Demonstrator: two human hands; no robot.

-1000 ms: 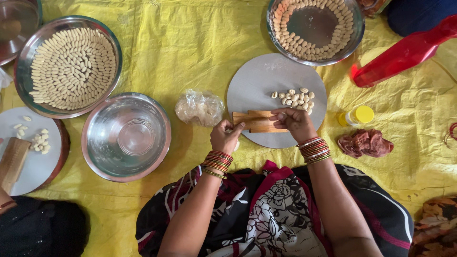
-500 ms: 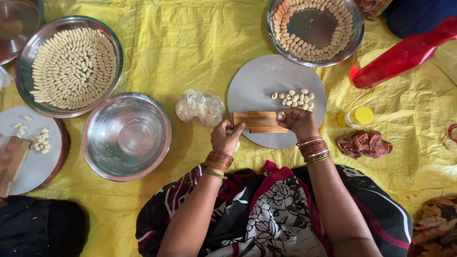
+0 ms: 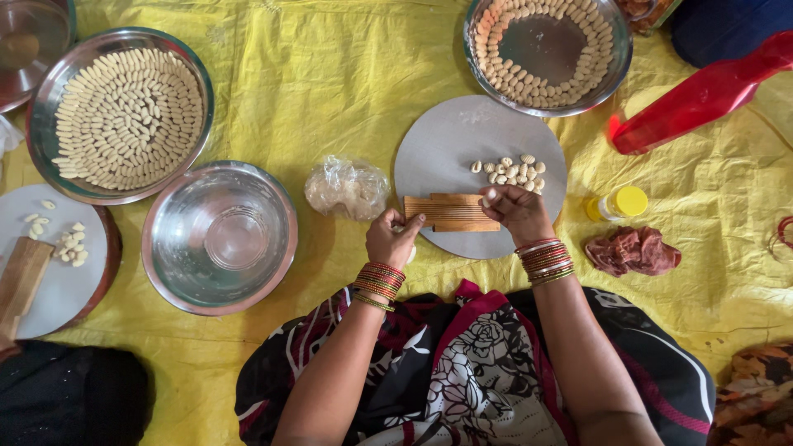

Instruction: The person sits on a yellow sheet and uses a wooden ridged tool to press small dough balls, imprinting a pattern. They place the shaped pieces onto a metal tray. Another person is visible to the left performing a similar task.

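A ridged wooden board (image 3: 450, 212) lies on a round grey board (image 3: 462, 140) in front of me. My left hand (image 3: 391, 239) grips the wooden board's left end, with a bit of pale dough just below it. My right hand (image 3: 514, 211) rests on the right end, a small pale dough piece at its fingertips. A little heap of shaped dough shells (image 3: 510, 169) sits on the grey board just beyond the right hand. A plastic bag of dough (image 3: 347, 188) lies left of the board.
A yellow cloth (image 3: 330, 74) covers the floor. An empty steel bowl (image 3: 219, 238) is at left, a steel plate full of shells (image 3: 120, 111) beyond it, another shell-rimmed plate (image 3: 549, 49) at top. A red plastic thing (image 3: 702, 95), small yellow-capped bottle (image 3: 615, 202) and brown cloth (image 3: 632, 250) lie right.
The right hand has slid a little to the right along the wooden board. The left hand stays at the board's left end.
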